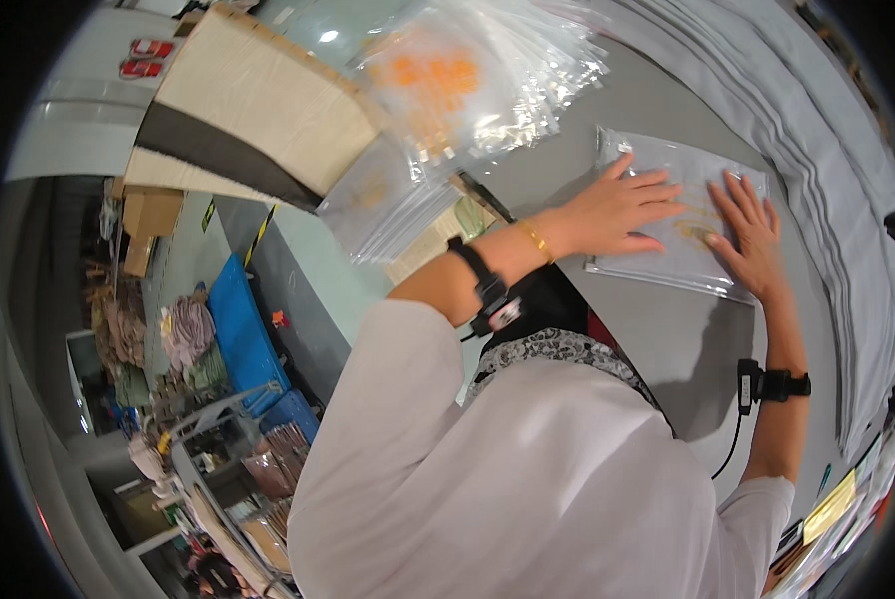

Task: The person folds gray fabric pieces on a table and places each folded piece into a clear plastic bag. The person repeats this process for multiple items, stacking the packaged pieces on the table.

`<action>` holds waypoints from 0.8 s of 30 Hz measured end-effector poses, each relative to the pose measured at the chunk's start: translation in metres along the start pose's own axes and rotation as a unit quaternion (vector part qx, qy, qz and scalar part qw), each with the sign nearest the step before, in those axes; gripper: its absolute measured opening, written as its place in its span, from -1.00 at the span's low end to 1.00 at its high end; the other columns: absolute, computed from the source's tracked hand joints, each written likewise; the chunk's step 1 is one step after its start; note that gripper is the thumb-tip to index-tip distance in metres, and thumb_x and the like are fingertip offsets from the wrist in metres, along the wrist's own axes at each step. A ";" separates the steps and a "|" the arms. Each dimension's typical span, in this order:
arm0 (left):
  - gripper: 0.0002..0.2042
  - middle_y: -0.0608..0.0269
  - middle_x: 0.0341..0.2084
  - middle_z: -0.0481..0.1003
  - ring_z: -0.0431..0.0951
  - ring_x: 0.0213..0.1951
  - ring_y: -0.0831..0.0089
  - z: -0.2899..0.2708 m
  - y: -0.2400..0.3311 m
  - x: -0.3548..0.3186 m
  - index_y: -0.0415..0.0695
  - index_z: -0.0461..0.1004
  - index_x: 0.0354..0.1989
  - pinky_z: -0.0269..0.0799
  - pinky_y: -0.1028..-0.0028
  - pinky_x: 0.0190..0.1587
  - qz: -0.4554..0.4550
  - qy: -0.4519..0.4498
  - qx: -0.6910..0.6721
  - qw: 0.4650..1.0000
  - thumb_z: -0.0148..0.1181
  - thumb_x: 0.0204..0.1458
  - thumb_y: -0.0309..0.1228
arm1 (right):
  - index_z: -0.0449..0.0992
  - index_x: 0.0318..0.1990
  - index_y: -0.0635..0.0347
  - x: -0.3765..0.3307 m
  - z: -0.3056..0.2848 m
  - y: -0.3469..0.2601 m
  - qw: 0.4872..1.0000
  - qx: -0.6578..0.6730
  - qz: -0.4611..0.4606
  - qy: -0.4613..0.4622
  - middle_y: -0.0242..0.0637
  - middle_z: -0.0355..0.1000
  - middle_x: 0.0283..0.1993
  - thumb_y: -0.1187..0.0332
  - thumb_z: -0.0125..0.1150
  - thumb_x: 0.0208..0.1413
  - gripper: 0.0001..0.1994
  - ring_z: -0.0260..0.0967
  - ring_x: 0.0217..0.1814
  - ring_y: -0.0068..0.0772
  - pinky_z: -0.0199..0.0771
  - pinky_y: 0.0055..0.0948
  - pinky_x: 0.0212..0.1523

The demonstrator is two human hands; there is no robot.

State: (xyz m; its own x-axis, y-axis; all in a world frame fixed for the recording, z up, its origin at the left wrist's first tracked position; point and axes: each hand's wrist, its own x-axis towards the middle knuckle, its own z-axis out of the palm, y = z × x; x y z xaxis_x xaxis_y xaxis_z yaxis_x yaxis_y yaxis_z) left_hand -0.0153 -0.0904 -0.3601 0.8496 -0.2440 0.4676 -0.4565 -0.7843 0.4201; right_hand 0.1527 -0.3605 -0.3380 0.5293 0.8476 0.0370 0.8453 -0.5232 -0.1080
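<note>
Far left of the clear packed bag (679, 215), low in the view, there are shelves and cloth piles (183, 344) and a blue board (236, 334), too small and bent by the lens to read clearly; up and left of the bag stands a stack of beige sheets (258, 105) with a dark band; nearer to the bag, a blurred heap of empty clear bags (457, 90) with orange print lies on the grey table (567, 170); the left hand (617, 212) lies flat on the bag, fingers spread; the right hand (747, 235) presses flat on the right part of the bag, fingers open; the content of the bag is mostly hidden under both hands; right of the bag, folded grey cloth (837, 190) runs out of the view.
</note>
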 end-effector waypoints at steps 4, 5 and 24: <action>-0.64 0.09 -0.01 0.54 0.48 0.10 0.13 -0.038 0.047 -0.114 -0.08 0.56 0.07 0.38 0.29 0.21 -0.292 -0.245 -0.101 0.919 0.41 0.11 -0.33 | 0.23 0.54 -0.19 -0.016 -0.001 -0.009 0.998 -0.048 0.005 0.040 -0.19 -0.13 0.70 -0.24 0.15 0.20 -0.21 -0.32 0.74 0.04 -0.33 0.21 0.61; -0.62 0.08 0.06 0.53 0.46 0.16 0.14 -0.034 0.064 -0.139 -0.10 0.51 0.14 0.35 0.30 0.25 -0.339 -0.286 -0.162 0.882 0.35 0.16 -0.31 | 0.23 0.54 -0.18 -0.019 0.002 -0.022 0.997 -0.009 -0.037 0.067 -0.16 -0.13 0.69 -0.24 0.15 0.20 -0.20 -0.33 0.74 0.07 -0.34 0.22 0.61; -0.41 -0.19 0.44 0.21 0.04 0.54 -0.03 -0.193 -0.118 -0.314 -0.28 0.25 0.43 -0.17 -0.11 0.53 -0.531 0.160 0.212 0.805 0.14 0.23 -0.34 | 0.42 0.38 0.01 0.005 -0.003 -0.204 0.976 0.167 -0.124 -0.062 -0.19 0.12 0.57 0.18 0.42 0.08 -0.34 -0.07 0.65 0.02 -0.10 0.11 0.61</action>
State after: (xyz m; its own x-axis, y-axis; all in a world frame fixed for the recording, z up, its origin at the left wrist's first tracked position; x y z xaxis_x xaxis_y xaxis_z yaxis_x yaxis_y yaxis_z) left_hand -0.2791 0.1886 -0.4064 0.5593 0.7980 0.2247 0.6709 -0.5949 0.4427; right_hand -0.0166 -0.2495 -0.3132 0.2817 0.9594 -0.0162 0.8640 -0.2609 -0.4305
